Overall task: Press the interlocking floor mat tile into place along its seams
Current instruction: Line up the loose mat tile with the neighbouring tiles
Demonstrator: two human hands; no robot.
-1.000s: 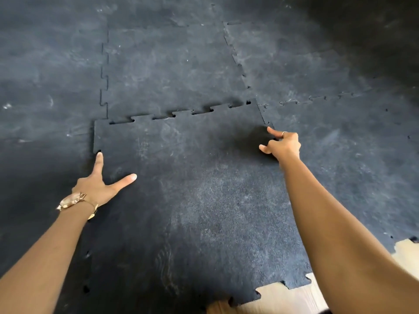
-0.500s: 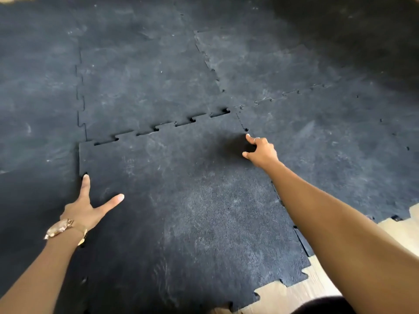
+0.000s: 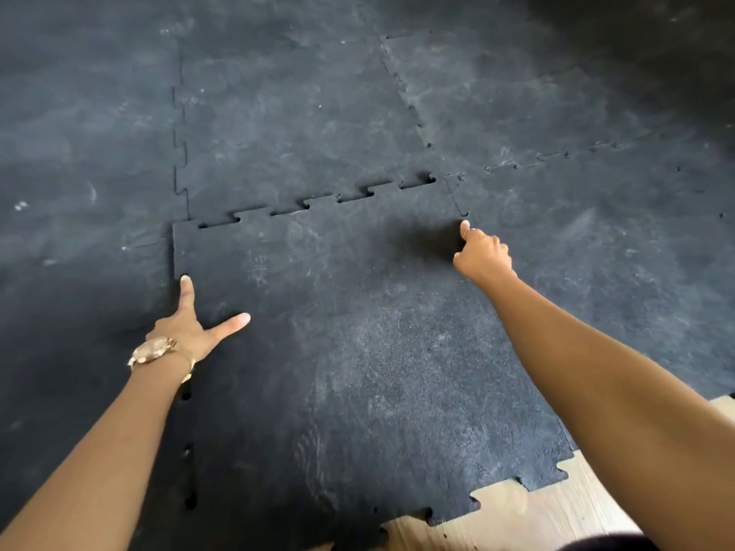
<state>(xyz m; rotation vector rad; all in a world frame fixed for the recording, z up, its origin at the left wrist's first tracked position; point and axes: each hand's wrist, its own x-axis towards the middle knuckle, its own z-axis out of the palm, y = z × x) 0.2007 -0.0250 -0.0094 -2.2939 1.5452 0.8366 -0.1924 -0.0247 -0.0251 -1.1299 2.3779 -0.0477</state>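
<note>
A large black rubber floor mat tile (image 3: pixel 350 351) with puzzle-tooth edges lies in front of me. Its far seam (image 3: pixel 318 202) shows open gaps between the teeth, and its far left corner sits slightly raised. My left hand (image 3: pixel 191 328), wearing a gold watch, rests on the tile's left edge with index finger and thumb spread, fingertip at the left seam. My right hand (image 3: pixel 481 254), with a ring, is mostly curled and presses one finger down at the tile's right seam near the far right corner. Neither hand holds anything.
Matching black mat tiles (image 3: pixel 294 121) cover the floor to the left, ahead and to the right. Bare light wooden floor (image 3: pixel 529 515) shows past the tile's toothed near edge at the lower right.
My view has shifted a little. The right hand has slid along the right seam, now pressing with one fingertip. The left hand keeps its spread pose at the left edge.
</note>
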